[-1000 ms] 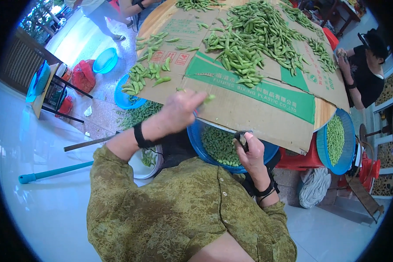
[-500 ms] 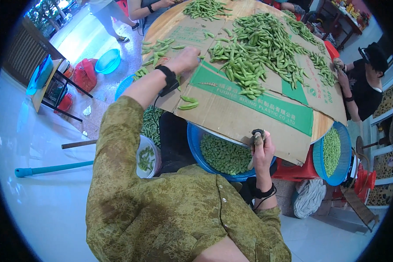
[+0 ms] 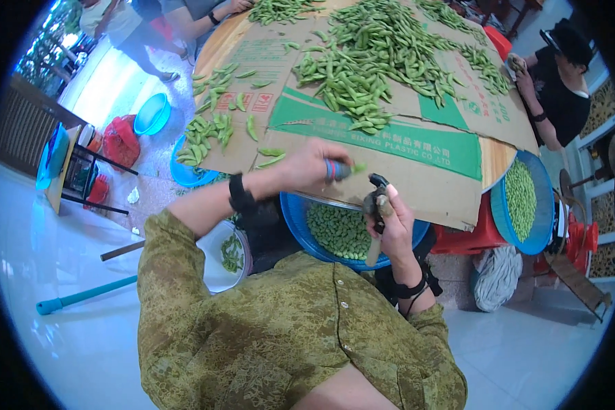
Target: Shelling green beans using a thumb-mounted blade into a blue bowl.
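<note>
My left hand (image 3: 309, 166) is over the near part of the cardboard, fingers pinched on a green bean pod (image 3: 358, 168). A blue and reddish band wraps one of its fingers. Just to its right, my right hand (image 3: 396, 229) is closed around a small dark tool (image 3: 376, 183); a pale flat end (image 3: 374, 251) sticks out below the fist. What kind of tool it is, I cannot make out. Below both hands, a blue basin (image 3: 290, 222) of shelled green beans (image 3: 338, 231) sits partly under the table edge. A large heap of pods (image 3: 376, 61) covers the far cardboard (image 3: 307, 147).
Loose pods (image 3: 208, 137) lie at the cardboard's left. A white bucket (image 3: 212, 239) stands left of my lap. Another blue basin of beans (image 3: 521, 198) is at the right, near a red stool (image 3: 461, 236). A person in black (image 3: 560, 96) works at the table's right side.
My left hand has come back from the far left of the cardboard toward my right hand, now with a pod. My right hand has shifted slightly left, and the view has turned a little.
</note>
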A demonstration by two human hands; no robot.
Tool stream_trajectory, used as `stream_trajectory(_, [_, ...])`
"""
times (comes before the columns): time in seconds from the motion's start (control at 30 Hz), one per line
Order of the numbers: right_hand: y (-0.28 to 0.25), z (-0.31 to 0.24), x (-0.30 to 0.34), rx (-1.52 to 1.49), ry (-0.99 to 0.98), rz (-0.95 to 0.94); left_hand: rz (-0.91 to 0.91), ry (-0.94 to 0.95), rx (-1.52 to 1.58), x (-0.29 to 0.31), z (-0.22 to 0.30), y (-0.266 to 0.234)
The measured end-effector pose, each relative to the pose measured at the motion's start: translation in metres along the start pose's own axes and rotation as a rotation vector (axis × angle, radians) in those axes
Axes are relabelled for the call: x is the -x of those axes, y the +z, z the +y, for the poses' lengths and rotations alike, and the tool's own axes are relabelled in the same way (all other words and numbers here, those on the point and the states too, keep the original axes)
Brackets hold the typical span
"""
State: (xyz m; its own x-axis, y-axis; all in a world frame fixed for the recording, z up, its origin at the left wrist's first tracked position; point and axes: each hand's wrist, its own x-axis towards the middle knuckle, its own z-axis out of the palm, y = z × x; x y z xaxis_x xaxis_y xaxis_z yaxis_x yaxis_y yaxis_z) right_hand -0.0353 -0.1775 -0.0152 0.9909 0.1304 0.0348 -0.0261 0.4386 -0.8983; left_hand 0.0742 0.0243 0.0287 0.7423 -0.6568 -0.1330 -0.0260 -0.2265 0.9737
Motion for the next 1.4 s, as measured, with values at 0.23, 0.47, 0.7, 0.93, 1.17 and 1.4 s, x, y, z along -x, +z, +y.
stream_trajectory(0.23, [0.001,0.007,0.009,-0.083,0.113,0.068,0.06,0.061,0.14,0.021,-0.006,0.041])
stream_trajectory(0.47, [0.002,0.013,0.014,-0.201,0.137,-0.022,0.081,-0.009,0.115,0.023,-0.014,0.048])
stream_trajectory(0.7, [0.003,0.014,0.016,-0.166,0.111,-0.011,0.144,0.117,0.091,0.026,-0.018,0.055])
stream_trajectory(0.93, [-0.002,0.019,0.017,-0.058,0.064,0.011,0.116,-0.1,0.294,0.023,-0.025,0.051])
stream_trajectory(1.17, [-0.001,0.01,0.019,-0.203,0.128,-0.078,-0.219,-0.353,1.183,0.024,-0.036,0.054])
stream_trajectory(1.4, [0.002,0.003,0.014,-0.383,0.226,-0.007,0.163,0.416,-0.14,0.024,-0.024,0.057])
